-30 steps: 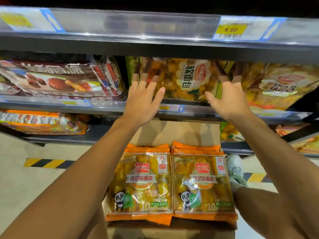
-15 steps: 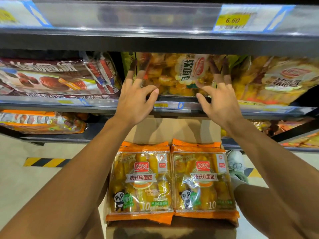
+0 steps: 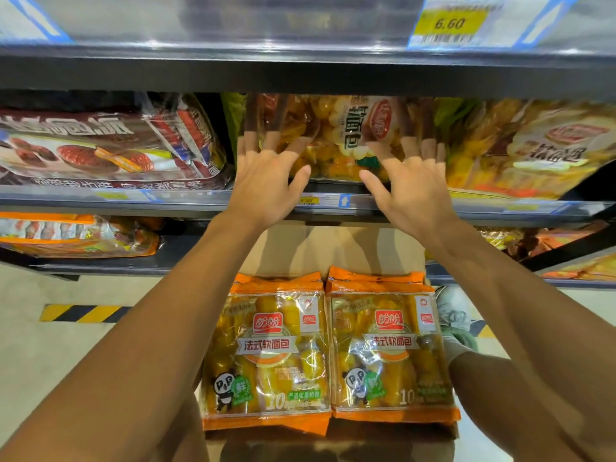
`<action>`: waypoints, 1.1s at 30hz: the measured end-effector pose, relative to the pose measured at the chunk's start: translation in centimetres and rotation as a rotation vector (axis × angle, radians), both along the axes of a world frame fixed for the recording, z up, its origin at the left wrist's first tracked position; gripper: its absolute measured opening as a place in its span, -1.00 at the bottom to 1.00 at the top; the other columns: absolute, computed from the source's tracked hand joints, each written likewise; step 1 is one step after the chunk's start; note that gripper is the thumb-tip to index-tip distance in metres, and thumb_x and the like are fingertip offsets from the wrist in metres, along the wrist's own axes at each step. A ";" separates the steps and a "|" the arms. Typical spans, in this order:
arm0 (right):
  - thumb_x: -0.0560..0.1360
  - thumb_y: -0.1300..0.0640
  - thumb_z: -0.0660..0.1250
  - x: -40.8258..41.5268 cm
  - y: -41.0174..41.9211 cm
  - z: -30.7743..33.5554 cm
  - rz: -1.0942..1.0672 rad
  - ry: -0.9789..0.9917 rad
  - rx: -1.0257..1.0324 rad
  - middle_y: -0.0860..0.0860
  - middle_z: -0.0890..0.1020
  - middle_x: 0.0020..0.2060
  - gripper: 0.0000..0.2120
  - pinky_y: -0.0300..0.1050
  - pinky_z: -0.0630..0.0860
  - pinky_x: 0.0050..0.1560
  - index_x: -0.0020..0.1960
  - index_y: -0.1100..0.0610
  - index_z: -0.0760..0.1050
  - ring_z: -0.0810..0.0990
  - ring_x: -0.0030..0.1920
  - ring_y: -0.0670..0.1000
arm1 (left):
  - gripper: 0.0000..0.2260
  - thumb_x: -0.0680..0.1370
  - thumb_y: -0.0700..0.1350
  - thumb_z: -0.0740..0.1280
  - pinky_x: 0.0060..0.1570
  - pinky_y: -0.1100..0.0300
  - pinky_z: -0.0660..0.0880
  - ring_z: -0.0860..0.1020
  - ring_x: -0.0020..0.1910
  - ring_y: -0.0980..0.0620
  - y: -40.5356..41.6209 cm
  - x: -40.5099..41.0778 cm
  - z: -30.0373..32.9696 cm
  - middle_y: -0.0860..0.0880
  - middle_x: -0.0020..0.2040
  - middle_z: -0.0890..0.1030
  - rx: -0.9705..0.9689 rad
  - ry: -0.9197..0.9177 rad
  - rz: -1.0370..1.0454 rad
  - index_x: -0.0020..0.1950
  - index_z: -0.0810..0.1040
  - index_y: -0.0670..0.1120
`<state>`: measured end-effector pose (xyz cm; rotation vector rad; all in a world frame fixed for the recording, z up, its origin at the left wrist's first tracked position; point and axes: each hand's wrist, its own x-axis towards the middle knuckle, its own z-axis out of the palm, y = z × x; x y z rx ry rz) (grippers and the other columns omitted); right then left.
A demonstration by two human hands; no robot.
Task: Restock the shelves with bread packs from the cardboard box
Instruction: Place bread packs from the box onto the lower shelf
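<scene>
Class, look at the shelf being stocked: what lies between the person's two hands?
In the head view, a yellow bread pack lies on the shelf between the left hand and the right hand, whose straight fingers press on it either side.

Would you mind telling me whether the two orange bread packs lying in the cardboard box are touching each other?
Touching. The head view shows the left pack and right pack side by side, edges meeting with no gap.

Both hands press a shelved bread pack.
</scene>
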<state>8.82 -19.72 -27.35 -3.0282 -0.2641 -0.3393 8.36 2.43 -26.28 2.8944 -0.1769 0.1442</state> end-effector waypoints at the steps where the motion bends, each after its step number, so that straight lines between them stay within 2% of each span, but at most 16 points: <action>1: 0.65 -0.23 0.08 0.0 0.1 0.2 -0.003 0.022 -0.007 0.22 0.64 -0.02 -0.49 0.13 0.38 0.14 0.21 0.13 0.58 0.55 0.05 0.28 | -0.60 0.67 0.11 0.13 0.38 -0.19 0.23 0.39 0.29 -0.35 -0.1 0.0 0.2 -0.22 0.26 0.53 0.013 0.006 0.004 0.47 0.43 0.04; 6: 0.66 -0.21 0.09 -1.1 -0.6 1.3 0.020 0.109 0.052 0.20 0.53 0.21 -0.52 0.16 0.27 0.32 0.41 0.04 0.44 0.43 0.24 0.25 | -0.58 0.67 0.07 0.18 0.46 -0.16 0.11 0.22 0.43 -0.34 0.7 -1.1 0.6 -0.21 0.42 0.36 -0.098 0.009 -0.058 0.53 0.34 0.07; 9: 0.66 -0.13 0.15 -3.1 -2.4 1.1 0.140 0.038 0.164 0.15 0.40 0.39 -0.54 0.18 0.23 0.42 0.50 0.00 0.34 0.30 0.39 0.24 | -0.58 0.66 0.03 0.24 0.50 -0.16 0.03 -0.01 0.56 -0.29 2.4 -2.8 -0.3 -0.16 0.55 0.18 -0.152 -0.051 -0.128 0.52 0.34 0.06; 11: 0.65 -0.10 0.20 -5.1 -3.3 0.8 0.220 0.118 0.243 0.06 0.26 0.54 -0.49 0.16 0.10 0.53 0.57 -0.02 0.27 0.14 0.54 0.19 | -0.53 0.65 0.01 0.28 0.51 -0.17 -0.02 -0.11 0.59 -0.25 3.6 -4.5 -1.0 -0.12 0.63 0.02 -0.167 -0.058 -0.198 0.55 0.31 0.07; 13: 0.64 -0.08 0.24 -7.2 -3.9 0.5 0.267 0.233 0.303 -0.01 0.19 0.59 -0.45 0.06 0.05 0.55 0.59 -0.02 0.22 0.07 0.59 0.09 | -0.50 0.64 0.02 0.29 0.50 -0.21 -0.03 -0.13 0.60 -0.22 4.7 -6.6 -1.6 -0.08 0.64 -0.05 -0.178 -0.009 -0.224 0.58 0.28 0.04; 16: 0.63 -0.17 0.20 -10.1 -5.2 -0.3 0.282 0.389 0.303 -0.03 0.21 0.58 -0.40 -0.07 0.12 0.52 0.61 -0.04 0.16 0.16 0.57 0.02 | -0.42 0.64 0.08 0.26 0.51 -0.18 -0.01 -0.09 0.60 -0.19 6.3 -9.8 -2.8 -0.03 0.64 -0.07 -0.178 0.223 -0.167 0.62 0.15 0.06; 18: 0.59 -0.26 0.17 -11.7 -6.3 -0.9 0.217 0.547 0.263 -0.01 0.21 0.58 -0.32 0.01 0.18 0.53 0.62 -0.05 0.10 0.19 0.56 0.05 | -0.37 0.62 0.09 0.30 0.51 -0.13 0.07 -0.01 0.59 -0.19 7.7 -11.6 -3.3 -0.03 0.63 -0.01 -0.164 0.425 -0.113 0.62 0.10 0.06; 21: 0.58 -0.20 0.28 -14.1 -7.6 -1.9 0.061 0.797 0.214 0.02 0.15 0.60 -0.23 0.07 0.20 0.53 0.64 -0.04 -0.03 0.16 0.58 0.10 | -0.35 0.62 0.11 0.30 0.39 0.00 0.30 0.29 0.50 -0.18 9.8 -13.6 -3.5 -0.12 0.56 0.26 -0.134 0.613 -0.001 0.63 0.11 -0.02; 24: 0.51 -0.20 0.39 -16.2 -7.8 -2.9 -0.078 0.973 0.415 -0.02 0.32 0.51 -0.11 0.07 0.33 0.45 0.62 0.02 -0.04 0.31 0.51 0.11 | -0.36 0.61 0.19 0.26 0.27 -0.02 0.47 0.51 0.30 -0.15 10.8 -15.4 -3.7 -0.13 0.46 0.42 -0.134 0.796 0.195 0.59 0.19 -0.08; 27: 0.55 -0.03 0.40 -17.2 -6.7 -3.2 -0.158 1.003 0.580 -0.07 0.44 0.35 -0.32 0.00 0.41 0.33 0.53 0.00 0.11 0.44 0.38 0.07 | -0.51 0.63 0.20 0.20 0.05 0.00 0.57 0.57 0.07 -0.09 10.9 -16.7 -4.3 -0.11 0.29 0.53 -0.168 1.031 0.271 0.46 0.38 -0.05; 29: 0.57 0.10 0.40 -17.5 -5.7 -3.3 -0.207 0.989 0.691 -0.04 0.48 0.23 -0.44 0.00 0.45 0.23 0.47 0.03 0.22 0.47 0.28 0.01 | -0.51 0.62 0.22 0.19 -0.09 0.09 0.55 0.61 0.06 -0.08 10.6 -17.0 -4.8 -0.08 0.21 0.56 -0.208 1.148 0.282 0.43 0.40 -0.06; 31: 0.55 0.10 0.43 -17.4 -5.0 -3.8 -0.304 0.955 0.760 0.00 0.47 0.19 -0.42 0.06 0.46 0.18 0.46 0.06 0.23 0.48 0.27 0.03 | -0.50 0.61 0.19 0.25 0.05 0.00 0.59 0.63 0.12 -0.14 10.2 -17.0 -5.3 -0.11 0.26 0.59 -0.339 1.172 0.319 0.45 0.39 -0.08; 33: 0.50 -0.04 0.48 -16.9 -4.7 -4.0 -0.431 0.956 0.742 0.09 0.44 0.32 -0.23 0.08 0.46 0.21 0.53 0.15 0.13 0.47 0.34 0.13 | -0.52 0.62 0.13 0.29 0.21 -0.12 0.54 0.61 0.20 -0.18 9.6 -17.0 -5.7 -0.14 0.28 0.60 -0.446 1.156 0.374 0.45 0.39 -0.10</action>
